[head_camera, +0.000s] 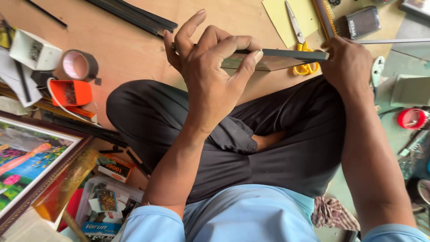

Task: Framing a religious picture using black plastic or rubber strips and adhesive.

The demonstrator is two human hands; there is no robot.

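Both hands (210, 71) (347, 62) pinch dark strip (291, 55) horizontally.

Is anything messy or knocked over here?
Nothing looks spilled or broken, but the floor is cluttered. The left hand and right hand hold a thin dark strip level above the lap. The yellow-handled scissors lie loose just behind it, and small boxes sit jumbled beside a framed painting.
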